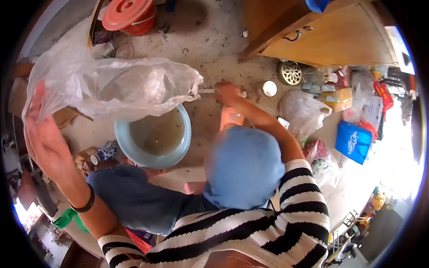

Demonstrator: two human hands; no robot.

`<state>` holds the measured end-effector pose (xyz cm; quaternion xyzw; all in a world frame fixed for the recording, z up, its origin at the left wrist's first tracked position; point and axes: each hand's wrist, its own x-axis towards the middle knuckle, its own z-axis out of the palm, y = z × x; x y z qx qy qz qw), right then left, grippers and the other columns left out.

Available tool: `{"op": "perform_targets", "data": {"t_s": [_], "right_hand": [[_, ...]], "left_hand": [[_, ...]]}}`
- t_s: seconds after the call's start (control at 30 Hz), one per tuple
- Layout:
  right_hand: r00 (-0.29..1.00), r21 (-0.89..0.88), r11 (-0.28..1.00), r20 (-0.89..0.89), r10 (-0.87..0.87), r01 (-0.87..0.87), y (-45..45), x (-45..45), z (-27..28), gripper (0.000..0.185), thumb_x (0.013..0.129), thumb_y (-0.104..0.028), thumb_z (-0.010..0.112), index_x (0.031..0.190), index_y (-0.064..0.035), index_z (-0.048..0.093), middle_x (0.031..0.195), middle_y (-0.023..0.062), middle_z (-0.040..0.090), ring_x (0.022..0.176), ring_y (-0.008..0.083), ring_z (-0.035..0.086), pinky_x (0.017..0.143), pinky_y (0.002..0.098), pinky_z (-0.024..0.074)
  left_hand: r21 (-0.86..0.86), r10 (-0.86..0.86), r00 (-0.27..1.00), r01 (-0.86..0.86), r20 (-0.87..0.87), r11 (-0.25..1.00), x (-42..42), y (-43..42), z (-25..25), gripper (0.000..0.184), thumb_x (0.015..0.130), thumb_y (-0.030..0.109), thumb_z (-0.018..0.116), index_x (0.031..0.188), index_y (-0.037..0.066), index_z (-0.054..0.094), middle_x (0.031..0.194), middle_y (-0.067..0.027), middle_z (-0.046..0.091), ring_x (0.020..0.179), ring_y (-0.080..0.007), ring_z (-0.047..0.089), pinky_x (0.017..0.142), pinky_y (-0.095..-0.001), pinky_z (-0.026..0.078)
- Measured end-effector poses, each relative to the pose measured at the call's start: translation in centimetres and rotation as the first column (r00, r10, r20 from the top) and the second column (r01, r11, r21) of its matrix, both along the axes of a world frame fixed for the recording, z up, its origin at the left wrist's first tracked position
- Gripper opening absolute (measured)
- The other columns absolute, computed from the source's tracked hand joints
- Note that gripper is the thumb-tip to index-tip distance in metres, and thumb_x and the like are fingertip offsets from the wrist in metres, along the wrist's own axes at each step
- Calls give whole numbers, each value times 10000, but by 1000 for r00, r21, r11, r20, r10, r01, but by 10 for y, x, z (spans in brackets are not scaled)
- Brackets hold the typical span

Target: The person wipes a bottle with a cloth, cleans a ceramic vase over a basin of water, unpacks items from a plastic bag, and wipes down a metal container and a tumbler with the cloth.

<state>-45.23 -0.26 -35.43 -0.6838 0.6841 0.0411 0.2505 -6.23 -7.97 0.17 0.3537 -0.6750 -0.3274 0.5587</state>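
A large clear plastic bag [147,85] stretches across the upper left, its gathered end towards the middle. My left hand [47,140] is raised at the far left, its fingers against and partly behind the bag film, which it holds up. Low near the floor, my right hand [228,93] has bent fingers beside a thin pale strip [206,90] that reaches towards the bag's end; what the fingers grip is too small to tell. Under the bag stands a light blue basin [187,143] of cloudy water, its far rim partly covered.
A red lidded bucket [129,18] stands at the top left, a wooden cabinet [326,44] at the top right. A white cup-like item [269,88], a round drain cover [290,73], filled plastic bags [301,114] and a blue bag [353,140] lie to the right.
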Motion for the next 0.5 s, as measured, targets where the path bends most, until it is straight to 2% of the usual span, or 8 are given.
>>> {"op": "perform_targets", "data": {"t_s": [0.03, 0.13, 0.2, 0.33, 0.37, 0.43, 0.5], "right_hand": [[999, -17, 1000, -38, -10, 9, -6, 7, -27, 430, 837, -363, 681, 1165, -91, 623, 1238, 131, 542, 1182, 319, 538, 905, 448, 489], [997, -147, 989, -79, 18, -30, -20, 28, -62, 344, 842, -289, 674, 1093, -56, 644, 1176, 131, 551, 1185, 295, 516, 944, 431, 463], [993, -176, 983, -108, 41, -60, -22, 39, -87, 266, 838, -227, 666, 1038, -52, 657, 1179, 130, 552, 1186, 287, 506, 956, 420, 450], [972, -161, 969, -175, 157, -186, -14, 37, -85, 144, 827, -133, 645, 956, -76, 672, 1090, 113, 589, 1111, 275, 547, 918, 390, 467], [997, -246, 967, -39, 64, -72, -12, 35, -86, 139, 828, -133, 646, 953, -77, 670, 1040, 113, 604, 1056, 283, 572, 885, 391, 479], [965, -355, 919, 248, -88, 174, 0, 32, -78, 131, 829, -132, 648, 947, -79, 665, 939, 114, 636, 946, 298, 622, 817, 395, 503], [862, -327, 841, 426, -276, 431, 12, 17, -44, 124, 832, -117, 640, 946, -73, 656, 870, 119, 651, 839, 327, 637, 759, 426, 512]], "left_hand": [[2, 64, 998, -64, 0, 998, -4, -1, 1, 377, 1041, 207, 345, 1161, -66, 575, 1440, -341, 386, 1394, -404, 327, 1175, -551, 146], [121, 115, 984, -98, -139, 988, -4, -6, -4, 335, 1040, 198, 359, 1115, -36, 587, 1471, -352, 327, 1427, -388, 265, 1187, -536, 97], [122, 80, 991, -66, -111, 990, 12, -11, -10, 311, 1037, 196, 372, 1100, -17, 590, 1484, -356, 297, 1434, -388, 248, 1191, -538, 78], [202, 77, 986, -46, -148, 978, 17, -5, -12, 261, 1022, 200, 432, 1078, 31, 623, 1523, -342, 220, 1438, -395, 235, 1196, -543, 78], [210, 80, 985, -46, -152, 977, 20, -6, -11, 258, 1020, 202, 440, 1076, 36, 630, 1530, -336, 209, 1439, -395, 234, 1197, -542, 81], [185, 47, 990, -21, -134, 982, 25, -8, -11, 254, 1015, 197, 447, 1073, 39, 638, 1536, -329, 200, 1442, -396, 225, 1198, -540, 87], [179, 30, 988, -2, -149, 984, 35, -11, -10, 255, 1011, 195, 451, 1076, 39, 642, 1541, -324, 191, 1445, -396, 218, 1200, -537, 88]]}}
